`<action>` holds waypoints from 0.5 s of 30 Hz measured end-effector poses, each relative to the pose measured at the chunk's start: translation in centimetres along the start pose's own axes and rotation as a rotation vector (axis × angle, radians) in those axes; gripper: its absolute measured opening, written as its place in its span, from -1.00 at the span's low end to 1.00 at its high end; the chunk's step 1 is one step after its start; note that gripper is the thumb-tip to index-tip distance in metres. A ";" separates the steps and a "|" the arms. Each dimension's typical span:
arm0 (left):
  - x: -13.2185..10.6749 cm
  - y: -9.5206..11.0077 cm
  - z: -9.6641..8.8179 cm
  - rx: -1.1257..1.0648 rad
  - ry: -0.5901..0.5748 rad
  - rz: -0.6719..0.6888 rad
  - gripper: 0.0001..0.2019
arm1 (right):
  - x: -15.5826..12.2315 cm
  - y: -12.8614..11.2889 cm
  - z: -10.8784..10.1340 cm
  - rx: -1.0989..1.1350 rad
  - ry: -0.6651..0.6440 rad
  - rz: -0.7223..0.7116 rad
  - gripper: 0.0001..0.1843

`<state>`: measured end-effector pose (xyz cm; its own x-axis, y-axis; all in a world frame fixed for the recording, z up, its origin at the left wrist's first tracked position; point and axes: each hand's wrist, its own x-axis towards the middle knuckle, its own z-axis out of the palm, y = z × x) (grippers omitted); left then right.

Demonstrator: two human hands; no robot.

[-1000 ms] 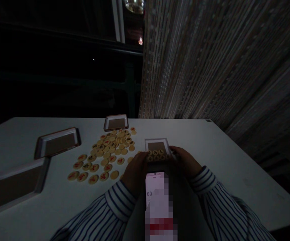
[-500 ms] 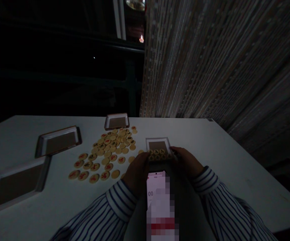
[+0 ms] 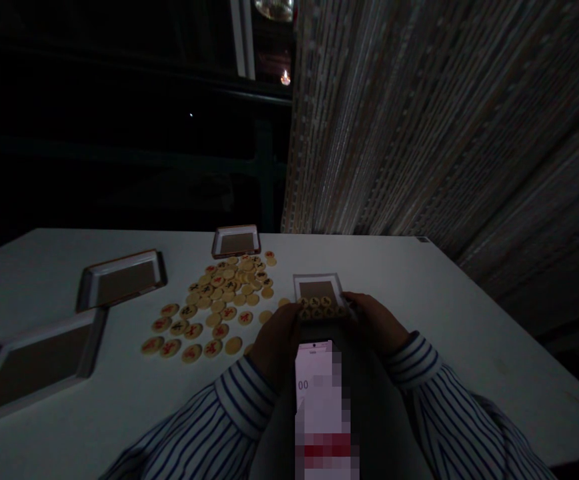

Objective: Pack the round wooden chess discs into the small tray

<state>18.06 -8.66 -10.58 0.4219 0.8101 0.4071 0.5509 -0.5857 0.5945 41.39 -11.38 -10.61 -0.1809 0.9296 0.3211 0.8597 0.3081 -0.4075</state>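
Observation:
A small grey tray (image 3: 318,279) sits on the white table (image 3: 444,313) in front of me, with a row of round wooden game pieces (image 3: 319,303) along its near side. My left hand (image 3: 275,337) curls at the tray's near left corner and my right hand (image 3: 377,320) curls at its near right corner. Both touch the tray's near edge. A lit phone screen (image 3: 319,400) stands upright between my striped sleeves and hides part of the tray and my fingertips.
Several loose round pieces (image 3: 219,300) with red or black marks lie spread left of the tray. A small tray (image 3: 235,241) stands behind them; two larger trays (image 3: 122,280) (image 3: 34,363) lie at the left. A beaded curtain (image 3: 444,120) hangs behind the table.
The view has drifted slightly so everything sits a little further right. My hands stay at the tray's near edge.

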 end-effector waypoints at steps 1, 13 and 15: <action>0.0 -0.1 0.0 -0.002 0.000 0.006 -0.75 | 0.0 0.0 0.0 0.002 -0.001 0.001 -0.48; 0.3 0.3 -0.3 0.030 0.050 0.006 -0.77 | 0.1 -0.8 -0.5 0.035 0.038 0.082 -0.58; 0.3 0.5 -0.4 0.039 0.052 0.006 -0.78 | 0.2 -0.9 -0.5 0.037 0.038 0.086 -0.59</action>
<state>18.14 -8.70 -9.89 0.3879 0.8061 0.4470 0.5762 -0.5906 0.5650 40.80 -11.61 -9.70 -0.0880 0.9449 0.3153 0.8531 0.2349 -0.4658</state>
